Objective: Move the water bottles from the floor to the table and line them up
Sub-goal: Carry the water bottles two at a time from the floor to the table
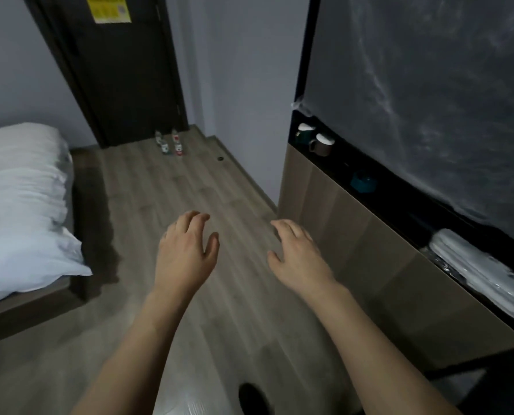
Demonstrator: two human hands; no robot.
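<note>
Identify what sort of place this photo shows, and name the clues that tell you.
Probably a hotel room: a bed with white bedding, a yellow notice on the dark door, and mugs set out on a counter shelf.

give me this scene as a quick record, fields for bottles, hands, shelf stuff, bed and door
bottles: small group of water bottles standing on the wood floor by the dark door; exact count unclear
left hand: left hand open, empty, held out over the floor
right hand: right hand open, empty, beside the wooden cabinet
shelf stuff: two mugs in the cabinet's dark recess, a teal object further along
bed: bed with white bedding at left
door: dark door with a yellow notice
</note>
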